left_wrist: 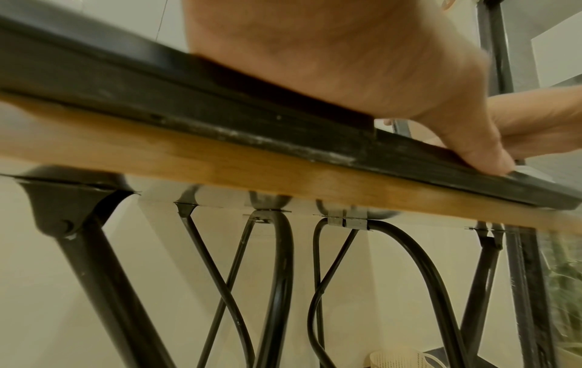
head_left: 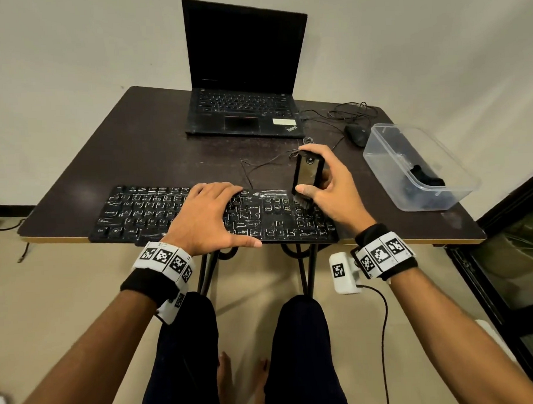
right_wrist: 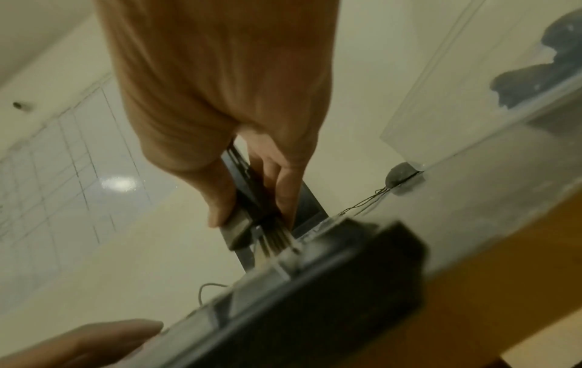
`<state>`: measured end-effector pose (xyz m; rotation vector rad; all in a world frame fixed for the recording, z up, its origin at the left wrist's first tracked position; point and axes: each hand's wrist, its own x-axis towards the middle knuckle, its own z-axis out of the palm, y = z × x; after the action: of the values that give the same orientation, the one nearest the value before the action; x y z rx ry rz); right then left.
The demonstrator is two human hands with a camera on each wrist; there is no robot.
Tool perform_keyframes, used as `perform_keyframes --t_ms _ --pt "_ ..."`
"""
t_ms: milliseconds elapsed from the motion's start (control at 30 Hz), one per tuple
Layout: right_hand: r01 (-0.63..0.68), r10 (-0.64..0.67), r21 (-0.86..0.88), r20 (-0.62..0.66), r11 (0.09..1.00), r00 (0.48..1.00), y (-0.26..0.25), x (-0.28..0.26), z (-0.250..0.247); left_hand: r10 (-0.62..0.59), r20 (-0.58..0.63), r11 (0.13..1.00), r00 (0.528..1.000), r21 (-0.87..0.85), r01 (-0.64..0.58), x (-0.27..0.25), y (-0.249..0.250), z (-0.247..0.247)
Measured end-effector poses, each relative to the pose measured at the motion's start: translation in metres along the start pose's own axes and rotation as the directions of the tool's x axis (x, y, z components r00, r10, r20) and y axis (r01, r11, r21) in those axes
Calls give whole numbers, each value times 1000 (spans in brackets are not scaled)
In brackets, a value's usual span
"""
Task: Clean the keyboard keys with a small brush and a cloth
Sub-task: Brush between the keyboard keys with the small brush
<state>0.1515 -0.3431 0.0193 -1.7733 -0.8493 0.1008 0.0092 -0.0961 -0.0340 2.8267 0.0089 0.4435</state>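
Note:
A black keyboard (head_left: 155,212) with dusty white-lettered keys lies along the table's front edge. My left hand (head_left: 208,216) rests flat on its middle with fingers spread, thumb at the front rim; the left wrist view shows the palm (left_wrist: 346,62) pressing on the keyboard's front edge (left_wrist: 220,117). My right hand (head_left: 328,184) grips a small black brush (head_left: 308,172) upright between thumb and fingers, bristles (head_left: 302,201) down on the keys at the number pad. The right wrist view shows the brush (right_wrist: 249,219) held with its bristles (right_wrist: 277,241) touching the keyboard (right_wrist: 315,298). A dark cloth (head_left: 426,176) lies in the tub.
An open black laptop (head_left: 243,111) stands at the back of the dark table (head_left: 140,146). A clear plastic tub (head_left: 389,166) sits at the right, a black mouse (head_left: 357,133) and loose cables (head_left: 346,109) behind it. A glass door is at the far right.

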Motion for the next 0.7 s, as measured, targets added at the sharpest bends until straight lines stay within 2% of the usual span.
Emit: perform_keyframes --t_ms 133,267,367,500,600,700 --pt "-36 36 -8 161 999 986 0 0 -15 -4 0 1000 1000 -2 4 -1 1 0" --pt "-13 13 -30 9 999 1000 4 -12 -24 -4 -1 1000 1000 0 4 0 1 0" --pt "-32 31 10 28 999 999 8 -23 -27 -3 -2 1000 1000 -1 3 0 0 0" --pt "-18 17 -17 -79 1000 997 8 -27 -32 -6 10 1000 1000 6 6 1 1 0" --pt "-29 29 5 -18 1000 999 7 -29 -34 -5 3 1000 1000 5 5 0 1 0" --pt "-21 19 -28 -70 999 997 6 -31 -39 -9 9 1000 1000 12 9 0 0 0"
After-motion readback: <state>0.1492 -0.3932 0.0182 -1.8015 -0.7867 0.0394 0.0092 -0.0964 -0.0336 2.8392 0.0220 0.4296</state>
